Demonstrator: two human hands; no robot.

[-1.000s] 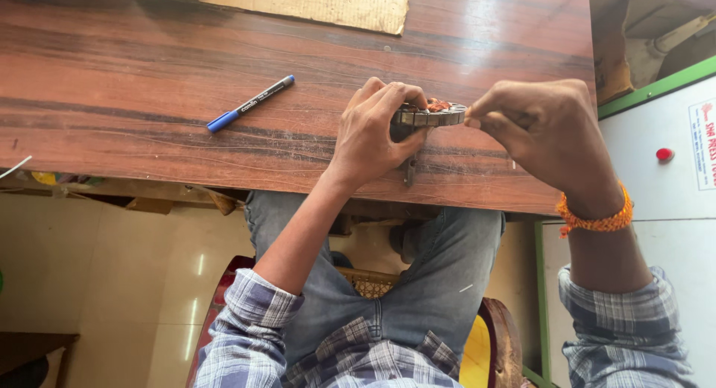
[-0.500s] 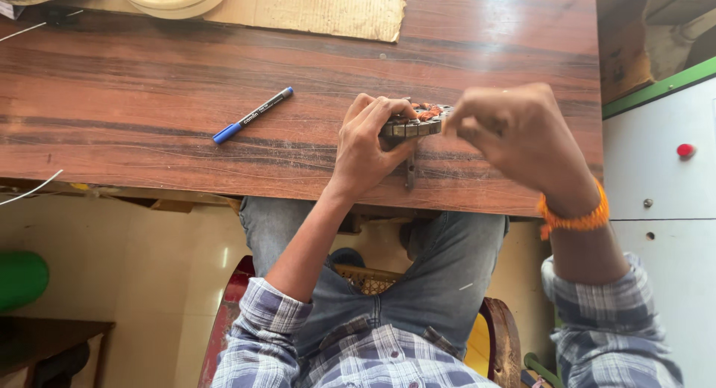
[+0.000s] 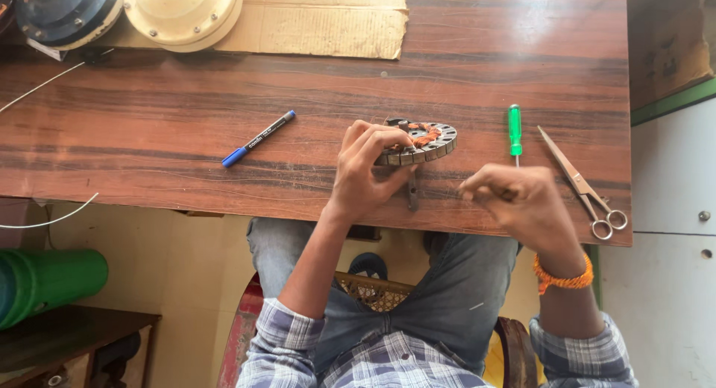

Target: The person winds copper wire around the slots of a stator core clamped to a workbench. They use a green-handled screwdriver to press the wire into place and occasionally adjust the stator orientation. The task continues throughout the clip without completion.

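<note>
From the head camera I see my left hand reaching up over the near edge of the wooden table, wrist bent, fingers curled down and clamped on the rim of the round motor stator, which sits tilted on the tabletop. My right hand hovers just right of it, fingers pinched together; what they pinch I cannot tell. A green screwdriver and scissors lie beyond.

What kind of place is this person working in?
Probably a small repair workshop for electric motors or fans: a wound stator ring in the left hand, a screwdriver and scissors on the wooden table, round motor housings behind.
</note>
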